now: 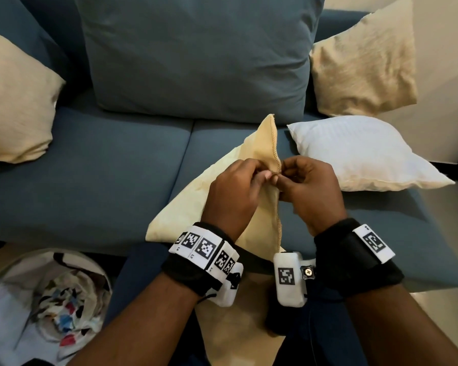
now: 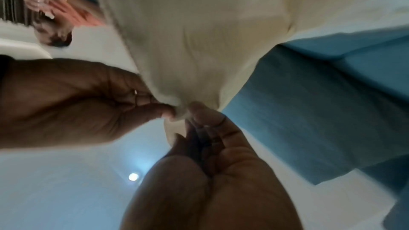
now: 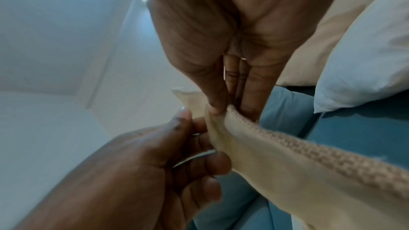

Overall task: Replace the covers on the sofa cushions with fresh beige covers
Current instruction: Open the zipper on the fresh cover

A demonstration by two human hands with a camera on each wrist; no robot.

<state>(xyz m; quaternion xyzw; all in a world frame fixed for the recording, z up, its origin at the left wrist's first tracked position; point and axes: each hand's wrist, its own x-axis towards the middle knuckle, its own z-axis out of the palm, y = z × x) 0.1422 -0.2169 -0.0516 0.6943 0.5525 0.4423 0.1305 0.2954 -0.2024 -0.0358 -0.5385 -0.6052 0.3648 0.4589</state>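
A beige cover lies limp on the blue sofa seat, one corner lifted toward me. Its overlocked seam runs between my hands. My left hand pinches the fabric just left of the seam, and in the left wrist view its fingertips hold a fold of the cover. My right hand pinches the seam edge from the right, thumb and fingers closed on it. A bare white cushion insert lies on the seat just right of my hands.
Beige-covered cushions lean at the sofa's left and right ends, with a large blue back cushion between. A round basket of patterned fabric stands on the floor at lower left. Another person shows in the left wrist view.
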